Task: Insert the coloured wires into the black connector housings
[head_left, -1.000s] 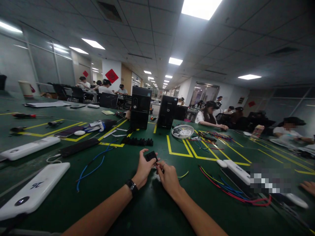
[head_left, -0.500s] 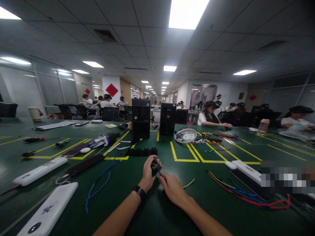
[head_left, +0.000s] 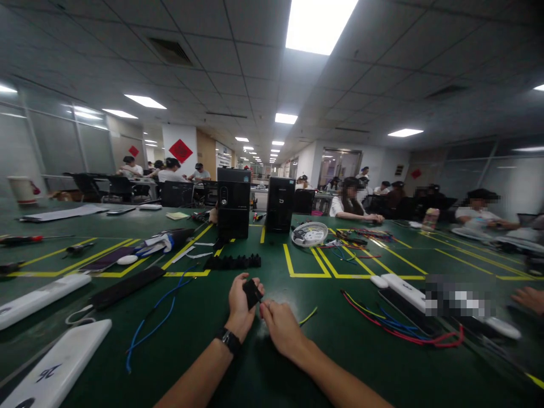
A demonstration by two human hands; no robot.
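View: head camera, clock directions taken from the hands at the middle of the counter (head_left: 331, 311).
White case (head_left: 72, 354): at eight o'clock, a dark handwritten mark that looks like "26".
Black towers: the left tower (head_left: 233, 212) and right tower (head_left: 279, 207) stand at twelve o'clock; each bears a small emblem and a label, too small to read.
Red diamond sign (head_left: 181, 151): on the pillar at eleven o'clock; its character is blurred.
Left hand (head_left: 239, 303): clamped on the black block (head_left: 252, 292), forearm rising from six o'clock, thumb side toward the right; a dark watch (head_left: 229, 341) on the wrist.
Right hand (head_left: 283, 326): fingertips pinched together just beside the block's four o'clock edge, knuckles up, forearm from five o'clock; what they hold is hidden.
Black block: raised between the hands, tilted, seeming to slant from eleven to five o'clock; its long axis is hard to tell.
Row of black blocks (head_left: 233, 261): near, at eleven o'clock, lying nine to three.
Wires: green-yellow wire (head_left: 309, 316) at two, blue wires (head_left: 162, 323) at nine.
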